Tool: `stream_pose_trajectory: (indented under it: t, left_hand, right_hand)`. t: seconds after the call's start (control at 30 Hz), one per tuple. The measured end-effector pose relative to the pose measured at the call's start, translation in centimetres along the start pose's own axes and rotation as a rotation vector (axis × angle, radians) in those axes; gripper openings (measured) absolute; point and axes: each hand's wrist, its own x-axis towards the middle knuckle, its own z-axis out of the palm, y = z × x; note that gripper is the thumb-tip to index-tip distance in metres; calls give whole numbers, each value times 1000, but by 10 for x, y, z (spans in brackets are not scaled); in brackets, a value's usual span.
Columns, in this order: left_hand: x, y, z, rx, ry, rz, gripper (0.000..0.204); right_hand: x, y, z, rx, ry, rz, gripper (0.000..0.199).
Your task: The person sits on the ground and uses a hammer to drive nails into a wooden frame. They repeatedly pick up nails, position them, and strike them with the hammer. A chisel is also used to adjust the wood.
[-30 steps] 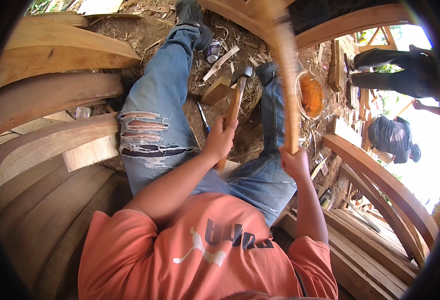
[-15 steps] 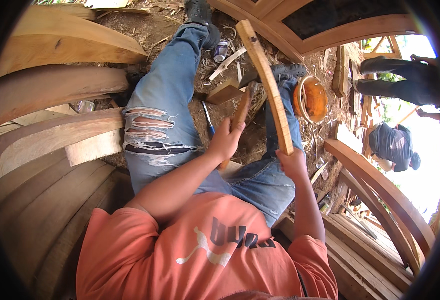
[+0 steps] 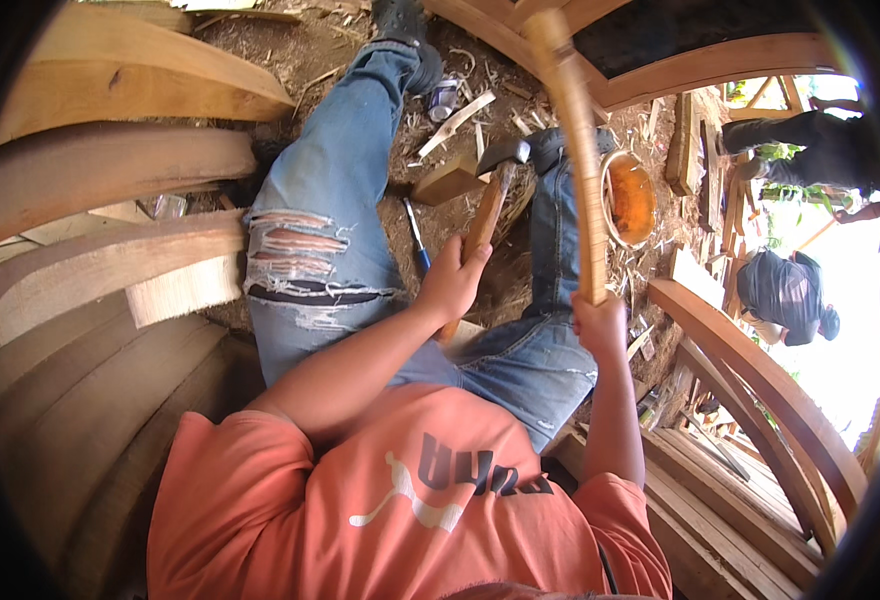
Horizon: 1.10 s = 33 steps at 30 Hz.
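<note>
My left hand [image 3: 452,285] grips the wooden handle of a hammer [image 3: 487,205]; its dark metal head points away from me, just above a small wooden block [image 3: 448,180] on the ground. My right hand [image 3: 600,325] holds the lower end of a long thin wooden strip [image 3: 578,150], which rises almost upright and leans slightly left at the top. Both hands are above my lap, between my legs in torn blue jeans [image 3: 310,250]. The hammer and the strip are a little apart.
A blue pen [image 3: 417,235] lies on the dirt beside the block, with wood chips around it. An orange bowl [image 3: 632,200] sits to the right. Curved wooden planks [image 3: 100,180] stand at left, curved beams [image 3: 760,380] at right. Two other people [image 3: 785,290] are at the far right.
The wooden strip tilted its top to the left, then swung back toward upright. The hammer stayed in my left hand, its head shifting slightly right.
</note>
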Motion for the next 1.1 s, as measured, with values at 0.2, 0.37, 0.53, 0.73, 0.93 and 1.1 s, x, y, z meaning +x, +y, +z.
stream_pose_trajectory:
  t: [0.2,0.37,0.53,0.73,0.93,1.1]
  left_hand:
    - [-3,22,-5,-97,-18,-144,47]
    - [-8,31,-6,-152,-60,-142,44]
    - [-3,24,-4,-134,-11,-108,43]
    - [-7,30,-8,-163,-74,-187,44]
    - [-1,9,-4,-30,9,-44,48]
    - [-11,13,-6,-35,-28,-128,50]
  right_hand:
    - [-14,3,-4,440,-2,-118,14]
    - [-4,29,2,-239,-12,-31,26]
    - [-16,6,-22,278,5,-97,19]
    - [-13,17,-7,-283,-67,106,25]
    - [-3,13,-44,426,37,-225,14]
    - [-17,19,-3,-293,-105,98,28]
